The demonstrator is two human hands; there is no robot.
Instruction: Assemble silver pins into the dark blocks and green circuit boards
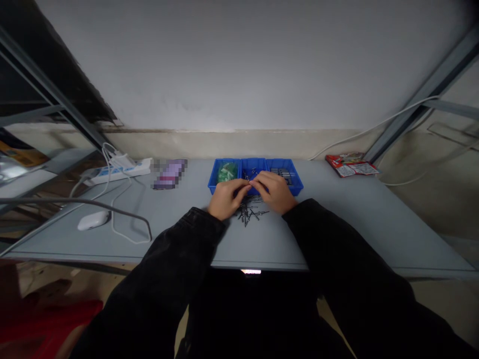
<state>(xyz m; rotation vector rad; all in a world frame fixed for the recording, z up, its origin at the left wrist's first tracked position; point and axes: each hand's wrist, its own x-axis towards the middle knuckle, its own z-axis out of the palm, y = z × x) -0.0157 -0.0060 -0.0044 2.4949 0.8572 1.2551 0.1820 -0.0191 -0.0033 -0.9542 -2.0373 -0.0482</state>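
Observation:
My left hand point(226, 198) and my right hand point(276, 191) meet fingertip to fingertip in front of the blue bins. Both are closed in a pinch, and whatever lies between the fingertips is too small to make out. Beneath them a loose pile of thin metal pins point(247, 214) lies on the grey table. Behind stand three joined blue bins: the left bin point(212, 180) holds green plastic pieces point(226, 172), the middle bin point(253, 162) a few small metal parts, and the right bin point(298, 185) grey metal cylinders point(283, 173), partly covered by my right hand.
On the left of the table point(179, 234) are a white power strip point(140, 168) with cables, a purple blurred item point(171, 174) and a white earphone case point(93, 220). A dark cable point(108, 205) crosses there. At the back right lies a red packet point(352, 164). A wall rises behind.

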